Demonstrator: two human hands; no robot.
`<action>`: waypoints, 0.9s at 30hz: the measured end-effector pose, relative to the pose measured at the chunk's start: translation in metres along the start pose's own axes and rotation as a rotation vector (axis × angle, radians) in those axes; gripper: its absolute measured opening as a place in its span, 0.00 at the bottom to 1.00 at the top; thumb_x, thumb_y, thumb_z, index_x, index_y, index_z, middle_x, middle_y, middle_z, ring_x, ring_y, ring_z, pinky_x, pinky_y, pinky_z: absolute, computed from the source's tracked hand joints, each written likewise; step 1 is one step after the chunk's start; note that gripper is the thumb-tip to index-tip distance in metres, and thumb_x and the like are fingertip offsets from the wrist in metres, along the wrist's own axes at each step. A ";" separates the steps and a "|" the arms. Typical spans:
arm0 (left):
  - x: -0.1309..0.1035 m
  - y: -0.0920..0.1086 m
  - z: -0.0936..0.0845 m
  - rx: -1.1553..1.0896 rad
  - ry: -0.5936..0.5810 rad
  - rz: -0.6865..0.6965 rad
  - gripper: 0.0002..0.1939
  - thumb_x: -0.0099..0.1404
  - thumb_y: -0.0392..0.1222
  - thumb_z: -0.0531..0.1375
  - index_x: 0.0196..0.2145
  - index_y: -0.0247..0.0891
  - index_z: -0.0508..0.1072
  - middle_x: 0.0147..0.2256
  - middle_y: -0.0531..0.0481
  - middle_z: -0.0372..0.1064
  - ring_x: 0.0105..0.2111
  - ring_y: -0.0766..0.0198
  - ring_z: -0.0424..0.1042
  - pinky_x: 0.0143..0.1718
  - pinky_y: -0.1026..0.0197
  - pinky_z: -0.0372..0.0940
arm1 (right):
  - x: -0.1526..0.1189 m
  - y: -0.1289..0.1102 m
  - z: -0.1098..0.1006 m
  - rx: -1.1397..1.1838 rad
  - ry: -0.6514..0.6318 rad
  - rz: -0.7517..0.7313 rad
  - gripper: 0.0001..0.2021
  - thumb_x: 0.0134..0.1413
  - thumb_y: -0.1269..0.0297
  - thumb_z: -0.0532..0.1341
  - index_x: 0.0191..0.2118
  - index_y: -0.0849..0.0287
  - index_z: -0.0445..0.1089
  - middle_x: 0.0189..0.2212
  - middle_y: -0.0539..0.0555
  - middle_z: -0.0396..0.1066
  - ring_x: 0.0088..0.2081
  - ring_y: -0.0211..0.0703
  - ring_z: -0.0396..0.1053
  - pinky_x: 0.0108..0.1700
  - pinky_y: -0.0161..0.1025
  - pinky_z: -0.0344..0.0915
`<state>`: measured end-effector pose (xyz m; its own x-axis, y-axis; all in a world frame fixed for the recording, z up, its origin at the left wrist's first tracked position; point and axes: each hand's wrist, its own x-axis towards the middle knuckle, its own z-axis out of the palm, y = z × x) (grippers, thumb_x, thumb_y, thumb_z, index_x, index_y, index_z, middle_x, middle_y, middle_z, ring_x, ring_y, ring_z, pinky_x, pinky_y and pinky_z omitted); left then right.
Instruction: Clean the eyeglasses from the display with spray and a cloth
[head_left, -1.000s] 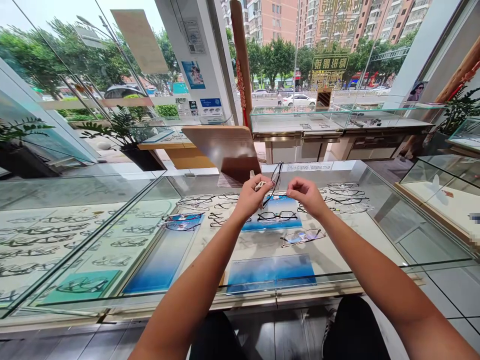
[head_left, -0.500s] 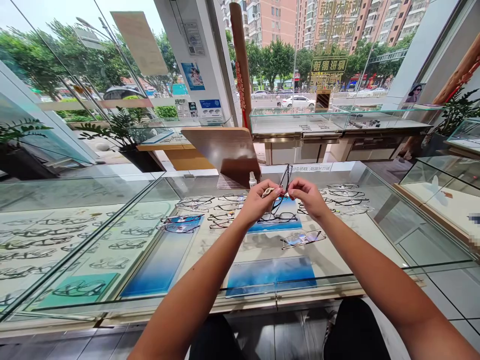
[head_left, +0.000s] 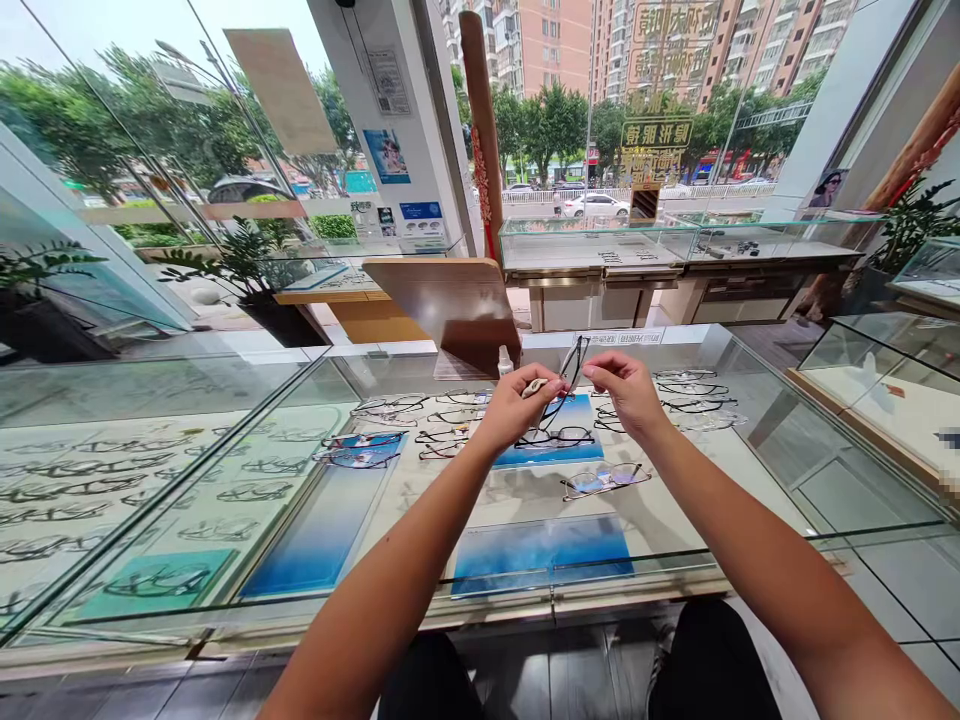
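Note:
Above the glass display counter [head_left: 525,590], my left hand [head_left: 512,405] pinches a pair of dark-framed eyeglasses [head_left: 576,362], tilted upright. A small beige item [head_left: 535,387], too small to name, shows at the fingers of the same hand. My right hand [head_left: 628,392] is just right of the glasses with thumb and forefinger closed together. Whether something tiny is between those fingertips is hidden. Below the hands, another dark pair of glasses [head_left: 566,437] lies over a blue card [head_left: 510,455]. Nearer to me lies a thin-rimmed pair [head_left: 606,481].
Several rows of eyeglasses [head_left: 390,403] lie left and right of my hands. A small white spray bottle [head_left: 505,360] stands behind my left hand, near a brown chair back [head_left: 450,300]. Another glass case [head_left: 870,400] is at the right.
My right hand has drawn slightly right, away from the glasses. The glasses in my left hand have tilted a little to the right.

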<state>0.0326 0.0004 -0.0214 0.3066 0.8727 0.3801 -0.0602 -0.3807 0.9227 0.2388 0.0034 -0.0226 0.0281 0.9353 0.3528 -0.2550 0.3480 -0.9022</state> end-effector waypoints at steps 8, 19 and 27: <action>0.000 0.000 0.001 -0.028 -0.015 -0.001 0.20 0.63 0.59 0.73 0.34 0.38 0.80 0.36 0.46 0.81 0.37 0.60 0.76 0.46 0.57 0.69 | -0.001 -0.002 0.001 0.019 -0.006 0.028 0.09 0.42 0.57 0.78 0.29 0.54 0.83 0.23 0.48 0.73 0.27 0.37 0.62 0.33 0.40 0.59; -0.001 0.001 0.001 0.003 -0.051 -0.010 0.20 0.63 0.58 0.73 0.34 0.37 0.80 0.35 0.47 0.80 0.37 0.60 0.75 0.45 0.58 0.67 | -0.001 0.003 0.000 0.014 -0.058 0.046 0.10 0.45 0.57 0.77 0.29 0.55 0.79 0.25 0.47 0.71 0.28 0.38 0.61 0.34 0.40 0.57; -0.002 -0.001 0.001 0.108 -0.054 -0.021 0.20 0.65 0.58 0.71 0.35 0.37 0.80 0.35 0.46 0.80 0.37 0.59 0.75 0.44 0.58 0.67 | -0.001 0.000 0.002 0.034 -0.061 0.057 0.10 0.43 0.60 0.76 0.27 0.55 0.76 0.24 0.46 0.69 0.27 0.37 0.60 0.34 0.40 0.55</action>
<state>0.0333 -0.0015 -0.0230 0.3581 0.8639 0.3541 0.0482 -0.3959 0.9170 0.2374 0.0022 -0.0225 -0.0460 0.9474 0.3166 -0.2870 0.2911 -0.9126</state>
